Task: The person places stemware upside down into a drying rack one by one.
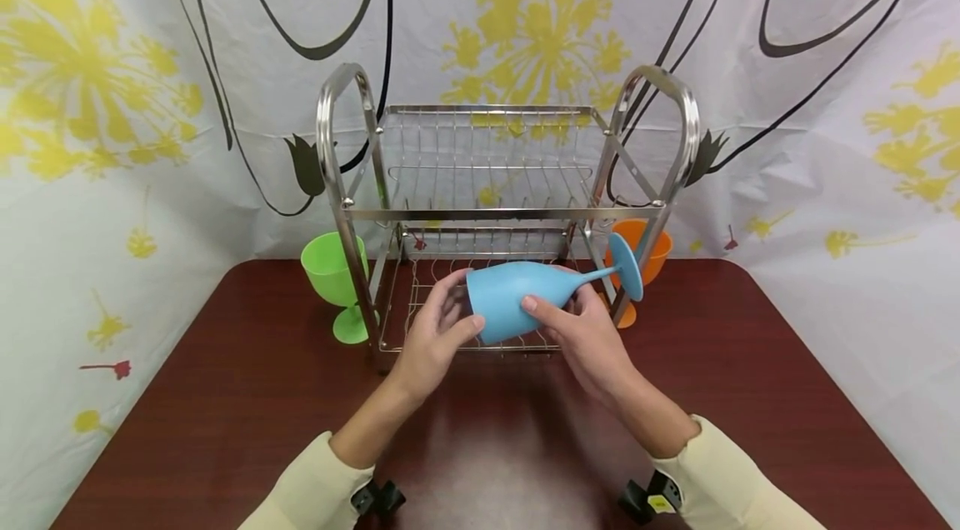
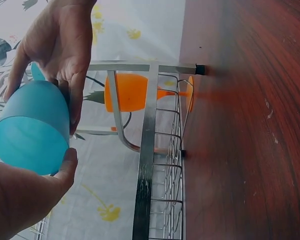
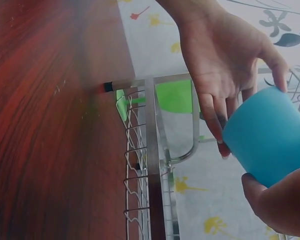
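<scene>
A blue plastic goblet (image 1: 517,297) lies tilted on its side in the air, in front of the rack's lower tier. Its open mouth faces left and its round foot (image 1: 626,267) points right. My left hand (image 1: 435,338) grips the rim end, thumb in front and fingers behind. With the thumb on the near side of the bowl, my right hand (image 1: 588,338) holds the goblet close to where the stem begins. In the left wrist view the goblet's hollow inside (image 2: 30,145) shows nothing in it. The right wrist view shows the bowl (image 3: 270,135) between both hands.
A two-tier metal dish rack (image 1: 495,214) stands at the back of the dark red wooden table (image 1: 247,397). To its left is a green goblet (image 1: 330,272); an orange goblet (image 1: 656,251) stands at its right. A patterned cloth (image 1: 817,138) hangs behind.
</scene>
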Motion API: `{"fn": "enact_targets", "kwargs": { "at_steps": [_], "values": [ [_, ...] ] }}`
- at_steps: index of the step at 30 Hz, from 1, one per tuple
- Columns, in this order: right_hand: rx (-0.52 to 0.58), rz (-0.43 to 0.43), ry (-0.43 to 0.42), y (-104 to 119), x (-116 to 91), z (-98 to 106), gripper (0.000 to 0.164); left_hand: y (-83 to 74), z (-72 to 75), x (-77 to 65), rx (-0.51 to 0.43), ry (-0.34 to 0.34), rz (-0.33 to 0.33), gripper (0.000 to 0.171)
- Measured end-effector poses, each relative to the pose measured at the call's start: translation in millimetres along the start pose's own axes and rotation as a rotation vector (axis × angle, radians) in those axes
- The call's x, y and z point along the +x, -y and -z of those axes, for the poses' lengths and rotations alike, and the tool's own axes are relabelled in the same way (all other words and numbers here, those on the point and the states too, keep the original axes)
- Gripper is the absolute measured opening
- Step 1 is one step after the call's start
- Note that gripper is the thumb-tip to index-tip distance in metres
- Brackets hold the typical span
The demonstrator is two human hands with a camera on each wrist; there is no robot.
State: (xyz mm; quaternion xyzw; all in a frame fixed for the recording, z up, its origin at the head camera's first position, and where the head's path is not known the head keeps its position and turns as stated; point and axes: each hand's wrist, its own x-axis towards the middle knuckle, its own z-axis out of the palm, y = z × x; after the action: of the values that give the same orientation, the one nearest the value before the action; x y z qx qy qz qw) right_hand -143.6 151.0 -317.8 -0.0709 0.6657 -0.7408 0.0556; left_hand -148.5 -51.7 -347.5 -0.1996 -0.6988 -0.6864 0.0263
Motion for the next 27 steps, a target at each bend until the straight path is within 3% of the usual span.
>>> {"fn": "enact_targets", "kwargs": {
  "at_steps": [10, 19, 27],
  "values": [
    [-0.019, 0.038, -0.04, -12.5, -5.9, 0.9, 0.07, 7.8, -0.4, -5.5, -0.015, 0.041, 0.003, 0.067],
    [-0.207, 0.145, -0.095, -17.7, -3.9, 7.2, 0.075, 10.6, 2.2, 0.0, -0.003, 0.082, -0.007, 0.061],
    [-0.274, 0.258, -0.085, -15.0, 5.7, 10.2, 0.079, 6.2, 4.9, 5.7, 0.027, 0.053, -0.03, 0.059]
  ]
}}
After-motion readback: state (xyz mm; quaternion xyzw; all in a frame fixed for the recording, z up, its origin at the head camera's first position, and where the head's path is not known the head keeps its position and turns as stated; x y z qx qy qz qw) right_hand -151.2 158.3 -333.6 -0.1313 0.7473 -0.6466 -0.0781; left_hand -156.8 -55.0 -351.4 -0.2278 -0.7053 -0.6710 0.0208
